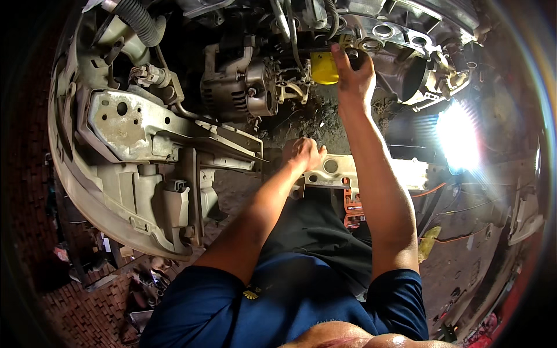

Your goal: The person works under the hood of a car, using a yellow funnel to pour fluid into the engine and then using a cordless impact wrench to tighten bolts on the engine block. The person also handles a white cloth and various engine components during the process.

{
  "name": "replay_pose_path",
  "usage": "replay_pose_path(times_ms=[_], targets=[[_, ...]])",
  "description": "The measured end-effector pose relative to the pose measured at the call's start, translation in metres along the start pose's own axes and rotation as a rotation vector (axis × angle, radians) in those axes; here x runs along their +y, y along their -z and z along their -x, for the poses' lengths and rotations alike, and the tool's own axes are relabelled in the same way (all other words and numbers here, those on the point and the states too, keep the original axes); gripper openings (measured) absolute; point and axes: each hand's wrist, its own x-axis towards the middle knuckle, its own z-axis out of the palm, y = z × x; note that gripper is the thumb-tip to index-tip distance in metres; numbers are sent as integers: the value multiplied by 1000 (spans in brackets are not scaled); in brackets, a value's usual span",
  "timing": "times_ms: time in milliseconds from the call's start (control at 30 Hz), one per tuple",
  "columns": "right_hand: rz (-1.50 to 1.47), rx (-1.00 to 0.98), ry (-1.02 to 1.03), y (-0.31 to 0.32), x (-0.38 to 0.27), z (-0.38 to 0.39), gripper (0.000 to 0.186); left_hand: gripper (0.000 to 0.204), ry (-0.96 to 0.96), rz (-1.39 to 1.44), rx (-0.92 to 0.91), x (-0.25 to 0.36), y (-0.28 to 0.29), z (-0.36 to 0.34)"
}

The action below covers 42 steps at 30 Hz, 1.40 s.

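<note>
My left hand (pixel 303 154) rests closed on the pale metal crossmember (pixel 371 173) in front of the engine bay, its fingers curled over the edge. My right hand (pixel 355 75) reaches up to the engine, right beside a yellow cylindrical oil filter (pixel 324 69). Its thumb and fingers are bent around something dark and small among the engine parts, which I cannot make out. Left of the filter sits the alternator (pixel 241 84), with a metal bracket (pixel 292 91) between them.
A bright work lamp (pixel 457 136) glares at the right. The bare body rail (pixel 122 124) and curved front panel (pixel 87 197) stand at the left. A corrugated hose (pixel 138 22) hangs upper left. An orange tool case (pixel 351 209) lies below the crossmember; an orange cable (pixel 429 190) runs rightward.
</note>
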Motion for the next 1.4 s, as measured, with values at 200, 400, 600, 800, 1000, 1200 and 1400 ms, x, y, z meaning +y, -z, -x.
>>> replay_pose_path(times_ms=[200, 400, 600, 800, 1000, 1200, 1400], targets=[[215, -117, 145, 7, -8, -7, 44, 53, -5, -28, 27, -3, -16, -2], [101, -207, 34, 7, -6, -24, 53, 49, -69, 29, 170, -16, -30, -19], [129, -253, -58, 13, 1, -31, 66, 47, -399, 433, 893, 23, 7, -10], [19, -382, -210, 24, -31, -20, 54, 85, -496, 133, 1239, 45, 91, -35], [-75, -378, -191, 23, -30, -14, 53, 86, -448, 239, 1269, 34, 112, -54], [-50, -387, -199, 20, -35, -16, 56, 97, -293, 363, 1093, 26, 108, -50], [95, -352, -130, 20, -18, -37, 53, 112, -417, 112, 1297, 33, 114, -55]])
